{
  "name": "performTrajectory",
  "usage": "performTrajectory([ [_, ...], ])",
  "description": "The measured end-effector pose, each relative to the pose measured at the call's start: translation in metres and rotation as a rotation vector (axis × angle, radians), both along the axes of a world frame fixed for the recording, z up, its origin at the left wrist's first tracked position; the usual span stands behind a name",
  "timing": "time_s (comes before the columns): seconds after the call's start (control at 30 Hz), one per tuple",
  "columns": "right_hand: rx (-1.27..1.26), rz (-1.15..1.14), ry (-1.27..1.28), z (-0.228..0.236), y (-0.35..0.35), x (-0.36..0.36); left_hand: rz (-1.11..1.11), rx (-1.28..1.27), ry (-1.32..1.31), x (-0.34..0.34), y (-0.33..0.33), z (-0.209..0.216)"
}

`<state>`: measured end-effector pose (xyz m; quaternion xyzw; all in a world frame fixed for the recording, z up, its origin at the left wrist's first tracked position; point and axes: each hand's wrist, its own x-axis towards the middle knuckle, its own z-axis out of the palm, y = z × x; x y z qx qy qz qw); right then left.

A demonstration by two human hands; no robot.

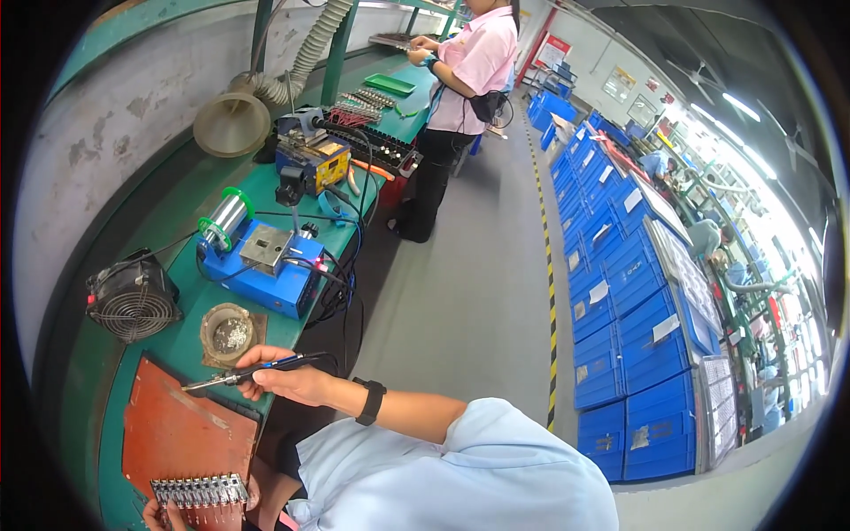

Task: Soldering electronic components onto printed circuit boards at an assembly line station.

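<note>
Pale-blue sleeve cloth (513, 460) is seen nearest. Soldering seems to be in hand: a soldering iron (232, 378) is clamped in the fingers of the right hand (297, 382), and a connector strip (199, 489), on the near end of the reddish board (181, 434), is touched by the left hand (168, 517); whether its fingers are clamped cannot be told. Next, the iron's tip should be brought nearer, to the strip. Beyond, a pot (211, 334) and blue machine (276, 288) are set outside that path.

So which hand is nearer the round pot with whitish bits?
The right hand, just below the round pot in the picture; the left hand is farther down, at the strip of metal parts.
</note>
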<state>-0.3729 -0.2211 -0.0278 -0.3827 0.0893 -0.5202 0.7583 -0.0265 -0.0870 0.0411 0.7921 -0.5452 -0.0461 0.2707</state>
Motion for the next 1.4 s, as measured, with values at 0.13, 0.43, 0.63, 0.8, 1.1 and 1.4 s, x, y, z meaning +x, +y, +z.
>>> performTrajectory([
  [0.13,0.008,0.01,0.001,0.0,0.0,0.0,-0.116,-0.191,0.485,0.008,0.003,-0.003],
  [0.43,0.018,0.012,0.007,0.001,0.001,-0.001,-0.059,-0.21,0.624,-0.008,0.013,0.015],
  [0.63,0.013,0.018,0.009,-0.002,-0.001,-0.001,-0.08,-0.308,0.909,-0.012,0.013,0.015],
  [0.8,0.009,0.016,0.005,-0.002,-0.001,-0.001,-0.054,-0.276,1.038,-0.011,0.014,0.016],
  [1.1,0.005,0.017,-0.005,-0.005,-0.002,-0.002,-0.022,-0.179,1.063,0.027,0.02,-0.01],
  [1.4,-0.058,-0.11,0.141,-0.019,-0.003,-0.015,0.07,-0.762,1.291,-0.018,0.057,-0.005],
])
